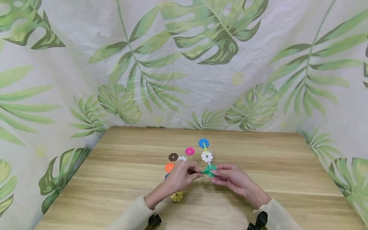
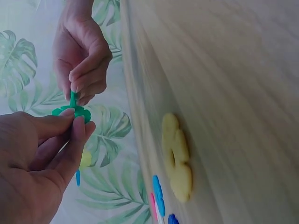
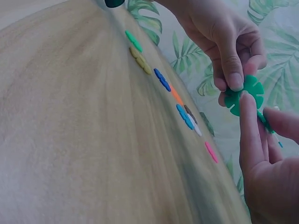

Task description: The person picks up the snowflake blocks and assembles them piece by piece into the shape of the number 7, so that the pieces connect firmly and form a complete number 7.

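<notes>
My left hand [image 1: 181, 176] pinches a green slotted disc [image 3: 252, 91] between thumb and fingers. Opposite it, my right hand [image 1: 234, 179] holds a second green slotted disc [image 3: 265, 122], seen nearly edge-on in the right wrist view. The two green discs meet at an angle between the fingertips. From them a chain runs away from me in the head view: a thin pale piece, a white disc [image 1: 207, 156], a yellow piece [image 1: 205, 148] seen edge-on, and a blue disc [image 1: 203, 143] at the far end. Fingers cover parts of both green discs.
Loose discs lie on the wooden table [image 1: 287, 166] left of the chain: pink [image 1: 189, 151], brown [image 1: 173, 157], white [image 1: 182, 158], orange [image 1: 169, 167] and yellow [image 1: 176, 196]. The right wrist view also shows a loose green disc [image 3: 133, 41] and blue ones. A leaf-patterned cloth [image 1: 184, 80] hangs behind.
</notes>
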A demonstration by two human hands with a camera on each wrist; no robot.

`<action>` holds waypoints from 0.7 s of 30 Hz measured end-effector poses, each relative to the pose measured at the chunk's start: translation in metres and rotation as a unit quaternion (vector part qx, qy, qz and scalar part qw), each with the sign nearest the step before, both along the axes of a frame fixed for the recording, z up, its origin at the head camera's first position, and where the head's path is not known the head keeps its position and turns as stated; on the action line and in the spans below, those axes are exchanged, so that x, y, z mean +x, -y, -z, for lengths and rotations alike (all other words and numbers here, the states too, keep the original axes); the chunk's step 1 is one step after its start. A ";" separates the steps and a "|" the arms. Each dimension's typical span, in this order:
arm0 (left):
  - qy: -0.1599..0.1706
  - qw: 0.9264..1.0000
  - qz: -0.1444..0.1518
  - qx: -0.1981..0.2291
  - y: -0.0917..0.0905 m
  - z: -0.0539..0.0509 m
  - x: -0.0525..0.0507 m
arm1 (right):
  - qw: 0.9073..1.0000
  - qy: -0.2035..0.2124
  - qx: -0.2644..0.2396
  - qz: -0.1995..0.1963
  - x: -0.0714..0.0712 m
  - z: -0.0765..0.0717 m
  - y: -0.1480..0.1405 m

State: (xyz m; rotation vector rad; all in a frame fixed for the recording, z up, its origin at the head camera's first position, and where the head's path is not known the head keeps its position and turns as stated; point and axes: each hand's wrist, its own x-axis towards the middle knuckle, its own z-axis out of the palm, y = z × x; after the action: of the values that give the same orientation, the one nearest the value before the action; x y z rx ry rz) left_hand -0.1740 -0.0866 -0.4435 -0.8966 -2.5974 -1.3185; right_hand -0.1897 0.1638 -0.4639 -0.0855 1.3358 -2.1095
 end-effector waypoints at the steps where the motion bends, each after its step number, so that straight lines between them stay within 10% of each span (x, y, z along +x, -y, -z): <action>1: 0.008 1.000 0.007 -0.004 0.001 0.000 0.000 | 1.000 -0.002 0.001 -0.002 0.001 0.001 0.000; 8: 0.128 0.988 0.041 -0.074 0.029 -0.012 0.001 | 1.000 -0.007 0.009 0.006 0.002 0.002 0.000; 21: 0.120 0.971 0.063 -0.195 0.103 -0.014 0.016 | 1.000 -0.003 0.004 0.029 -0.001 0.004 -0.010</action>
State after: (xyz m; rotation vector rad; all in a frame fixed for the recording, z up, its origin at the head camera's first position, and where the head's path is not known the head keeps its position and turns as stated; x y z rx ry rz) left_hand -0.1577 -0.1900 -0.4297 -1.0258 -3.1077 -1.0105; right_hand -0.1909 0.1733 -0.4677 -0.0502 1.3654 -2.1533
